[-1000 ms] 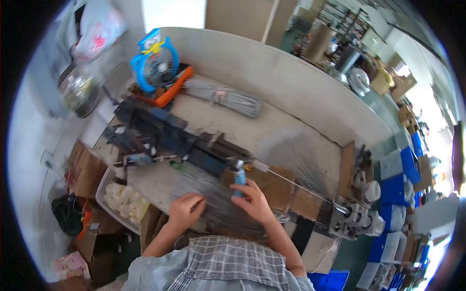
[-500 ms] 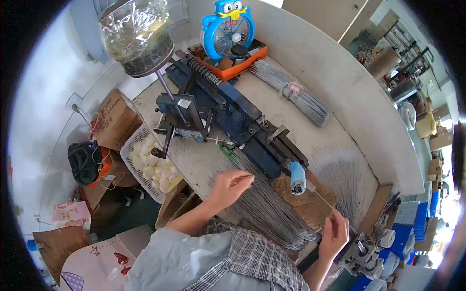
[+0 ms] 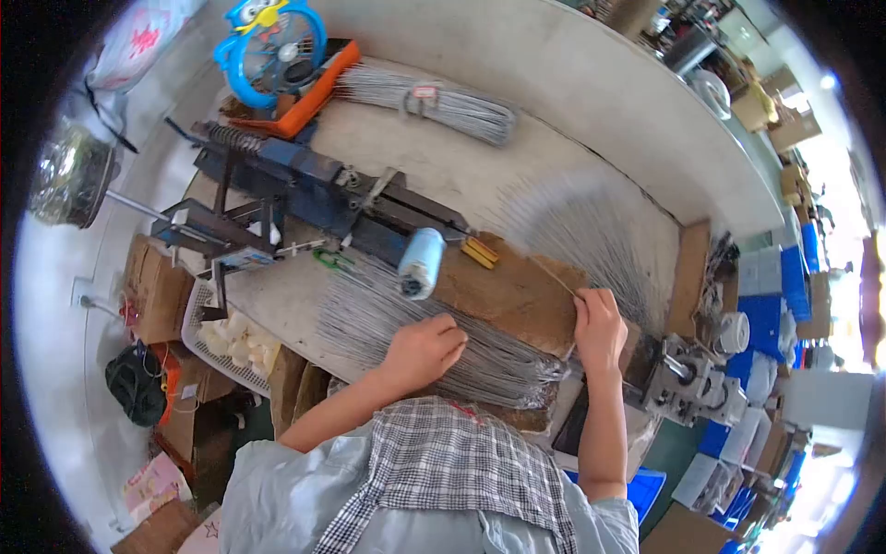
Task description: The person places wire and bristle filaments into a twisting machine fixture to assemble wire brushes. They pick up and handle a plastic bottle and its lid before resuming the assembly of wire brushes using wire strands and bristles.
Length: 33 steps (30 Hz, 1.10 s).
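Observation:
My right hand [image 3: 600,325] is raised over the right end of a brown mat [image 3: 512,294], its fingertips pinching a thin wire [image 3: 554,275]. My left hand [image 3: 426,353] is closed above a long bundle of grey wires [image 3: 498,365] in front of me. What its curled fingers hold, if anything, cannot be made out. Between the hands and the dark blue bench machine [image 3: 314,189] sticks out a blue-wrapped cylinder [image 3: 423,258]. Beside it lies a yellow-handled tool [image 3: 480,252].
More wires [image 3: 600,231] fan out at the back right. A tied wire bundle [image 3: 443,106] lies near an orange tray [image 3: 318,92] and a blue toy-like fan [image 3: 272,55]. A metal fixture [image 3: 692,383] stands at the right edge. A white basket [image 3: 212,346] is at the left.
The head view has turned right. My right hand has moved forward to the mat's right end, still pinching a thin wire. My left hand stays closed, now nearer the blue cylinder.

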Available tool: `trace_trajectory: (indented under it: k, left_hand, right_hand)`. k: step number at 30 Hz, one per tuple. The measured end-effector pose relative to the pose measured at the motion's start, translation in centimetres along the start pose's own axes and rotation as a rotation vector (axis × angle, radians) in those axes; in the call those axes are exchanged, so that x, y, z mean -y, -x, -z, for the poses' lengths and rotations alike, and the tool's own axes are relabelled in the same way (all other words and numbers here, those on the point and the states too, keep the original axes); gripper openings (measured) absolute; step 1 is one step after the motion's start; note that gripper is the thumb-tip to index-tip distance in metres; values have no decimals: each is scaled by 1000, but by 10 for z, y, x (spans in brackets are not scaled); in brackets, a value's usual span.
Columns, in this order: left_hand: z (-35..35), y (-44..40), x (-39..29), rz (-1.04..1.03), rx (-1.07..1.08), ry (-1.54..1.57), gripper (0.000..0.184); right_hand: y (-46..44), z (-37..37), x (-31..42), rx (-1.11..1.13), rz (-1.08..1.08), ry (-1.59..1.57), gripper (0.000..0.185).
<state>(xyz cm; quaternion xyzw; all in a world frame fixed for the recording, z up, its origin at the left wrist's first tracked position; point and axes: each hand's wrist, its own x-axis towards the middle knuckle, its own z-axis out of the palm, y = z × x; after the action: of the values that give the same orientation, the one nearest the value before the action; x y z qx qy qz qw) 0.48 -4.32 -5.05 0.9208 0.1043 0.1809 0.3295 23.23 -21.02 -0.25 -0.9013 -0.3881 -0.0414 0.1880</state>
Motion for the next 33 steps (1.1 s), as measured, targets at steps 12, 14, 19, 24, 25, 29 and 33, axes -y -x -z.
trace_trajectory:
  k: [12, 14, 19, 24, 25, 29, 33]
  left_hand:
    - [-1, -15, 1, -23, -50, 84, 8]
    - [-3, -12, -3, -2, -74, 138, 8]
    - [16, -33, -21, -173, -53, 197, 11]
    - [28, -43, -33, -245, -37, 256, 11]
    - [29, -42, -35, -244, -24, 272, 11]
    - [34, -48, -51, -78, 256, 515, 12]
    - [4, -78, -81, 195, 553, 997, 27]
  right_hand:
    - [52, 28, 21, 671, -41, -64, 19]
    - [62, 26, 16, 569, -25, -112, 19]
    - [47, 49, 5, 343, 128, -170, 11]
    - [38, 69, -2, 373, 107, -36, 10]
    - [35, 80, -4, 326, 106, -24, 9]
    - [16, 137, -40, 48, 8, 14, 14]
    - [13, 161, -93, -177, -346, -404, 10]
